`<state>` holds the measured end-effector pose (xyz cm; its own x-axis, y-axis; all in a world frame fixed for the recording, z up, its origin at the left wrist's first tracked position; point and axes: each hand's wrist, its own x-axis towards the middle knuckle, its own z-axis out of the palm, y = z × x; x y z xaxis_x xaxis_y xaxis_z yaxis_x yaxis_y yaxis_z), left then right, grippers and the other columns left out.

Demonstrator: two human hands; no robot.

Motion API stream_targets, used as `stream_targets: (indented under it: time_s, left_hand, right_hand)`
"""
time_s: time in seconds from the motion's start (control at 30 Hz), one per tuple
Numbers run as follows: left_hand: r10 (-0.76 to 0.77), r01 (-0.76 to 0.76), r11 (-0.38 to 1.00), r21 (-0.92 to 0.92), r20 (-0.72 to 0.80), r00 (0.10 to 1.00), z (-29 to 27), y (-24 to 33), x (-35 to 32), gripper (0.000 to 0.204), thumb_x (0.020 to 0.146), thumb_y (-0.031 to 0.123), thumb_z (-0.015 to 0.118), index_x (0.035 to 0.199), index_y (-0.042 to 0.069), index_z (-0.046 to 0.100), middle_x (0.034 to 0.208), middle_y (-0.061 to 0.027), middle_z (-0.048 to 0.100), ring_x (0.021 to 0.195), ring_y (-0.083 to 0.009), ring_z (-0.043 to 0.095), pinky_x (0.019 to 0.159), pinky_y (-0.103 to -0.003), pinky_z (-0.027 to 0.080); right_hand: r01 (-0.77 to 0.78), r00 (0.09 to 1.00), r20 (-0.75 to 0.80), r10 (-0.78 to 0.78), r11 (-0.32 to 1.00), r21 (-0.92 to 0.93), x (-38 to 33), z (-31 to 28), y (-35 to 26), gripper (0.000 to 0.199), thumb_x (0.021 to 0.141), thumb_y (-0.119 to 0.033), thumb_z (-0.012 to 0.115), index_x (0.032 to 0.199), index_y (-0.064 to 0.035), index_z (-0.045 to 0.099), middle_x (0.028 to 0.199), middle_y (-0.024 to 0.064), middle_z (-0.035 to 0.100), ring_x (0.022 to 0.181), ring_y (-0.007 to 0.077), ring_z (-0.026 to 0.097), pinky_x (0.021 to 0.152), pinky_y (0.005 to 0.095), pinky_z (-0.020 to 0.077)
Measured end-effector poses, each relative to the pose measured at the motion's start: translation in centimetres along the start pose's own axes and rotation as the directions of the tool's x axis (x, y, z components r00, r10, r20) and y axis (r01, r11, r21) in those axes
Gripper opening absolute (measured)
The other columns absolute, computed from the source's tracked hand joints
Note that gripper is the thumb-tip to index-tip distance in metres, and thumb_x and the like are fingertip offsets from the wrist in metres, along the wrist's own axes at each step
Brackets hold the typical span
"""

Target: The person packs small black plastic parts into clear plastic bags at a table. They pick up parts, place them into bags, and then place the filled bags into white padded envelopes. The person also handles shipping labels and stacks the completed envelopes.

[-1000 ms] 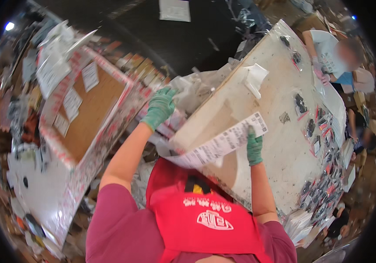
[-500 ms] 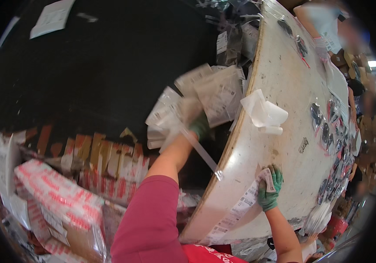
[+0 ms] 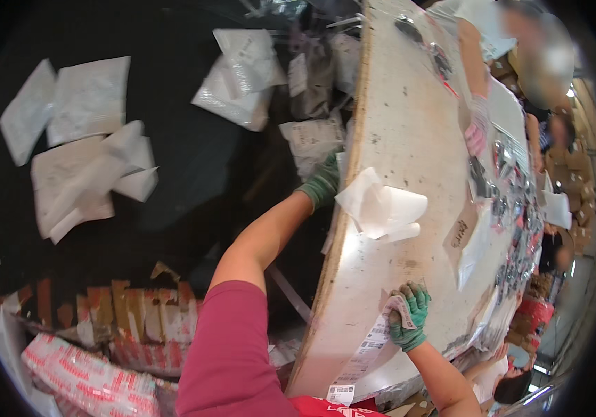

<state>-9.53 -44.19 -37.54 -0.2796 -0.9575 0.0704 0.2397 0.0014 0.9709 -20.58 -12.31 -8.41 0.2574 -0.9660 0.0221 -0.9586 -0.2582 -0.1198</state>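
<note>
Hands apart: right hand clamped on label strip, left hand out at the edge of the pale board.
On my feed label strip is a long white ribbon lying on the board, running from right hand down toward the body, near end bunched in the glove; repeated black text blocks and barcode-like squares, too small for me to read. Left fingers partly hidden by a pale plastic bag just beyond them; can't tell if they grip it. Bag print is dark, blurred. Crumpled paper, white, sits between the hands. Dark scrawl up and right of right hand, illegible to me. Well left of left hand, white packages, faint print, on black surface.
</note>
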Motion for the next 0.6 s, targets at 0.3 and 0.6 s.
stream_targets:
  time_s: [0.3,0.6]
  left_hand:
    - [0.435,0.228,0.016,0.973,-0.213,0.875,-13.5,12.1,9.4,0.029,0.089,0.019,0.053,0.115,0.015,0.063,0.124,-0.0194,0.053,0.118,-0.0361,0.048,0.097,-0.044,0.039]
    - [0.621,-0.354,0.393,0.849,0.039,0.783,-8.2,27.6,-7.5,0.039,0.082,0.02,0.065,0.119,0.01,0.061,0.126,-0.0139,0.054,0.12,-0.0359,0.048,0.101,-0.049,0.037]
  right_hand:
    - [-0.033,0.999,-0.004,0.033,0.999,0.006,-0.9,-0.1,0.6,0.037,0.087,-0.034,0.05,0.111,-0.0092,0.064,0.115,0.0102,0.059,0.115,0.0316,0.051,0.1,0.0489,0.034]
    - [0.015,0.995,-0.098,-0.003,0.992,0.122,-1.1,-1.2,0.5,0.04,0.086,-0.031,0.05,0.114,-0.0042,0.062,0.12,0.0164,0.057,0.117,0.037,0.05,0.1,0.052,0.0336]
